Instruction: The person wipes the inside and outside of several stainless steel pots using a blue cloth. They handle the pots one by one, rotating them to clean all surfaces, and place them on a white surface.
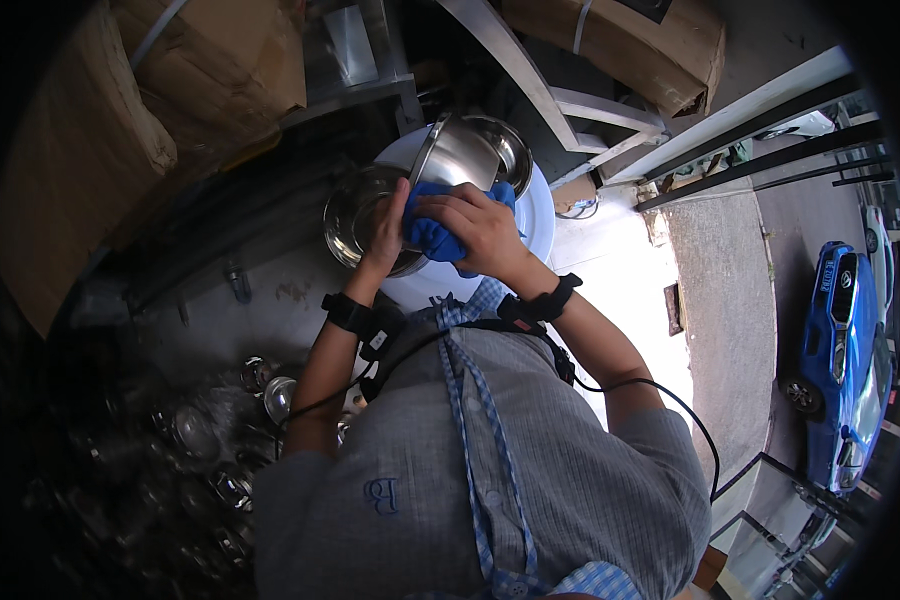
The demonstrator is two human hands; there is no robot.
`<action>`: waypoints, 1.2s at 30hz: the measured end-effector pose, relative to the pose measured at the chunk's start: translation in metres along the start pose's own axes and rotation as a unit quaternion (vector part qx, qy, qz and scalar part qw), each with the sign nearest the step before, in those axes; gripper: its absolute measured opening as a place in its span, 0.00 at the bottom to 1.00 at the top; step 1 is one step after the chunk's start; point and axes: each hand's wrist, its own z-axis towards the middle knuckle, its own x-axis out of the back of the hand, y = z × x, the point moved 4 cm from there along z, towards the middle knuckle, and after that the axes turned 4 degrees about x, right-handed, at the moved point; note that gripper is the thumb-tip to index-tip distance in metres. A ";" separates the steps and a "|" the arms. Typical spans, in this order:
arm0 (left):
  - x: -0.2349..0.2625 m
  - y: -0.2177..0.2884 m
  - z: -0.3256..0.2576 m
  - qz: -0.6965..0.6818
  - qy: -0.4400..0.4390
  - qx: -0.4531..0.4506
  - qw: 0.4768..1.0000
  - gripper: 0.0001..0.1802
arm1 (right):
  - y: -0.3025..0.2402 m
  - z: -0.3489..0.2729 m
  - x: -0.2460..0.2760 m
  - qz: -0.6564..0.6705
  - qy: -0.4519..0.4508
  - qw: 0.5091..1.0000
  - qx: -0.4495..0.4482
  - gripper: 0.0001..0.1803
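Note:
A shiny steel bowl [457, 150] is tilted up on its side in front of me. My left hand [383, 236] grips it at the lower left edge; one digit points upward and the others are partly hidden. A crumpled blue cloth [435, 228] is bunched in my right hand [482, 232], whose fingers curl over it against the near side of the bowl. Left of my left hand lies another steel bowl [342, 222], and a further one [513, 153] shows behind the tilted bowl. All are over a round white surface [538, 222].
Many steel bowls [192, 430] lie on the floor at lower left. Cardboard boxes [210, 75] are stacked at upper left, another box [630, 45] beyond a metal frame [510, 60]. A cable [660, 385] runs by my right arm. Outside at right stands a blue car [842, 340].

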 end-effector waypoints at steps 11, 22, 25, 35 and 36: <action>0.003 -0.001 0.006 0.026 -0.070 -0.003 0.997 0.26 | 0.012 0.009 0.024 0.017 0.016 1.000 -0.022 0.28; 0.000 0.006 0.003 0.050 -0.077 -0.048 0.995 0.27 | 0.029 0.007 0.032 -0.027 0.076 0.990 -0.114 0.29; 0.002 0.000 0.007 0.044 -0.081 -0.027 0.995 0.27 | 0.001 0.001 0.018 -0.006 0.026 0.999 -0.045 0.30; 0.002 -0.005 -0.002 0.053 0.001 -0.086 0.995 0.28 | 0.048 0.012 0.038 -0.012 0.086 0.982 -0.165 0.27; 0.002 -0.004 -0.001 0.056 0.006 -0.095 0.994 0.28 | 0.034 0.013 0.036 -0.019 0.071 0.989 -0.131 0.27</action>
